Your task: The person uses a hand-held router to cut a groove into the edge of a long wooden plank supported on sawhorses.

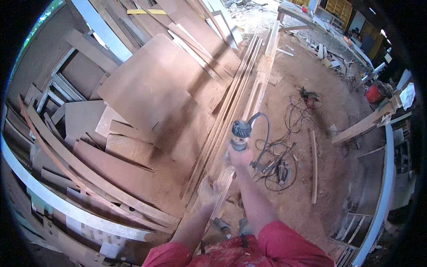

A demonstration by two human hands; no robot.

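Observation:
My right hand (240, 156) grips a grey hand-held router (240, 133) with a dark vented top, held upright over a stack of long thin wooden strips (249, 84). Its black cord (266, 133) loops off to the right. My left hand (207, 192) is blurred; it rests on the near end of the same strips, below and left of the router. The strips run from my hands away to the upper middle, with sawdust lying along them.
Plywood sheets (151, 84) and boards lean in piles on the left. A curved wooden rail (66, 204) sweeps along the lower left. Tangled cables (284, 164) and a power tool (310, 97) lie on the sawdust floor. A workbench (373, 118) stands at right.

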